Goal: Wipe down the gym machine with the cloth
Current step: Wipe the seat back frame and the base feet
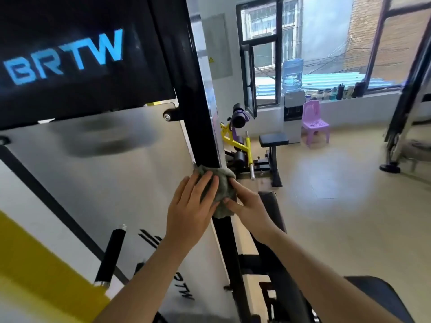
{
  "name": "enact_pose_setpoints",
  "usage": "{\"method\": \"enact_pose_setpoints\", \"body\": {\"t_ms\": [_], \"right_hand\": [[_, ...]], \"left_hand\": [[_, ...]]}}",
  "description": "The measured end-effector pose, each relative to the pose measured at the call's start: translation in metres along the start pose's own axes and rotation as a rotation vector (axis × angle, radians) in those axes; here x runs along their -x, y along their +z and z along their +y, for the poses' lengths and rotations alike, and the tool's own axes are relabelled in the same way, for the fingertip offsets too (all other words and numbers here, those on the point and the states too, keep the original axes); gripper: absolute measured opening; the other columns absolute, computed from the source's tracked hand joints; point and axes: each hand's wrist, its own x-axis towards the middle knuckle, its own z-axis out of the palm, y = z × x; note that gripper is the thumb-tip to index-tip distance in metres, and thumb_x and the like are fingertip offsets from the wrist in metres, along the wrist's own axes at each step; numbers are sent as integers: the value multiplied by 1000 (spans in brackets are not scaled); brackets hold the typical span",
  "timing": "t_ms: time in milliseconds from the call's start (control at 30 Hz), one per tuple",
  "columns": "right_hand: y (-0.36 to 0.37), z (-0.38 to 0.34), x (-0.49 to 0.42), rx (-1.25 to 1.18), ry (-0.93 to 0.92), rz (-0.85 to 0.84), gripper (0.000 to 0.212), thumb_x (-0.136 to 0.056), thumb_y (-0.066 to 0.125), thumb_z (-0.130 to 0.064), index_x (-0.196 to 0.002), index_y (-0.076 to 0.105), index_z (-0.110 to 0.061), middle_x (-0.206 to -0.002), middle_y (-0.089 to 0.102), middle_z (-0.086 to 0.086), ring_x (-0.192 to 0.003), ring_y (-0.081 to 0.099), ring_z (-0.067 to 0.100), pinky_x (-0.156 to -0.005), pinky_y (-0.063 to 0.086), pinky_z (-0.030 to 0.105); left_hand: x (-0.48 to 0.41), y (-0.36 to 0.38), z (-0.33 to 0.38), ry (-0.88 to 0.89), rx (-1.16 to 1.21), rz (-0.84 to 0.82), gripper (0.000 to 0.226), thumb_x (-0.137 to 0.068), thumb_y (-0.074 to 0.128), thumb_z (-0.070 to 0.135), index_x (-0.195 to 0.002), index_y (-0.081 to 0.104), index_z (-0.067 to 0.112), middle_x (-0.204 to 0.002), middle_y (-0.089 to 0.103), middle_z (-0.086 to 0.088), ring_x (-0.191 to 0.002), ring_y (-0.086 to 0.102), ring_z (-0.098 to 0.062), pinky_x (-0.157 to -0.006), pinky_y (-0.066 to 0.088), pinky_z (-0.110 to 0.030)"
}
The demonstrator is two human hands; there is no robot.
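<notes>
Currently, cloth [222,188] bunched against black upright [201,117] of gym machine [105,183], left hand [191,207] pressing it flat, fingers straight, right hand [247,206] on its right side, far fingers hidden, grip unclear, logo panel [70,54] blurred

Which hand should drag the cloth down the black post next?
Left, probably: the left hand lies flat across the cloth on the post; the right hand only cups its side edge.
</notes>
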Motion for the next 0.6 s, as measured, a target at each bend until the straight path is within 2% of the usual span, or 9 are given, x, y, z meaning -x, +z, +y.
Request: {"method": "enact_pose_setpoints", "body": {"t_ms": [67,200,333,433,533,600], "right_hand": [[1,14,9,-2,51,8,59,-96,63,-5,-151,44,-12,-131,65,4,-122,62,15,-103,53,36],[2,31,23,-7,120,10,55,-95,59,5,-147,48,-11,-127,66,3,-120,63,14,-100,54,32],[2,45,31,22,207,-9,48,-98,54,3,-141,53,-17,-124,67,0,-114,64,9,-94,55,25],[-1,44,30,15,263,-30,42,-99,50,4,-135,57,-17,-120,69,0,-109,66,9,-89,55,21],[-8,32,22,-2,263,-40,42,-99,47,7,-126,63,-21,-121,70,6,-113,66,16,-100,54,31],[-12,20,14,-37,234,-48,44,-99,46,8,-130,63,-18,-123,68,10,-116,65,22,-101,54,36]], "left_hand": [[20,8,9,-23,34,-25,48,-101,63,34,-140,59,6,-144,56,-19,-139,45,-35,-114,42,-50],[53,24,29,-54,77,-39,49,-95,72,29,-136,62,5,-140,59,-18,-135,48,-34,-112,44,-46],[80,36,44,-99,130,-54,53,-82,84,11,-131,65,4,-126,67,-17,-109,59,-31,-92,58,-40],[87,40,51,-178,231,-49,50,-80,83,1,-128,67,2,-117,68,-17,-85,61,-27,-74,59,-38],[78,35,48,-226,321,-15,36,-83,80,-1,-118,72,1,-110,70,-16,-82,65,-28,-70,60,-39],[66,29,39,-218,351,-4,30,-84,79,1,-114,75,1,-106,71,-15,-84,65,-28,-71,59,-37]]}}
